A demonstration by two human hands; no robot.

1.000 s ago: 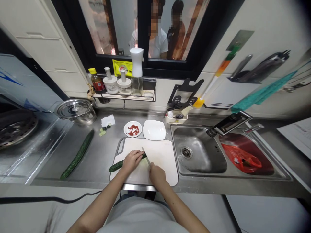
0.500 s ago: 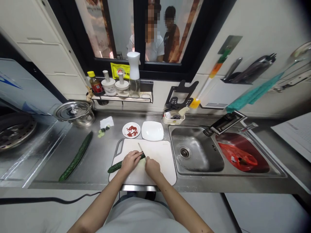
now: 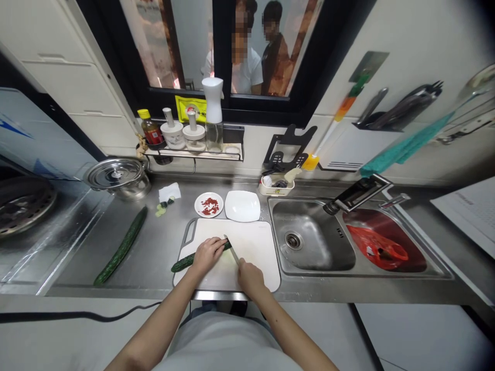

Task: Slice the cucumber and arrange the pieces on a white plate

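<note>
A white cutting board (image 3: pixel 255 245) lies on the steel counter in front of me. A dark green cucumber (image 3: pixel 181 263) rests across its left part. My left hand (image 3: pixel 208 255) is closed over the cucumber and presses it down. My right hand (image 3: pixel 250 277) grips the handle of a knife (image 3: pixel 232 249). The blade meets the cucumber's right end, just beside my left fingers.
A second whole cucumber (image 3: pixel 120 247) lies on the counter to the left. Behind the board sit a small plate of red bits (image 3: pixel 209 204) and an empty white plate (image 3: pixel 242 205). A sink (image 3: pixel 311 242) adjoins the board's right edge, with a red bag (image 3: pixel 377 249) in the far basin. A lidded pot (image 3: pixel 116 177) stands back left.
The knife rose and tipped forward half a second ago, then came back down onto the cucumber's end. My left hand has stayed on the cucumber. The view shifted slightly.
</note>
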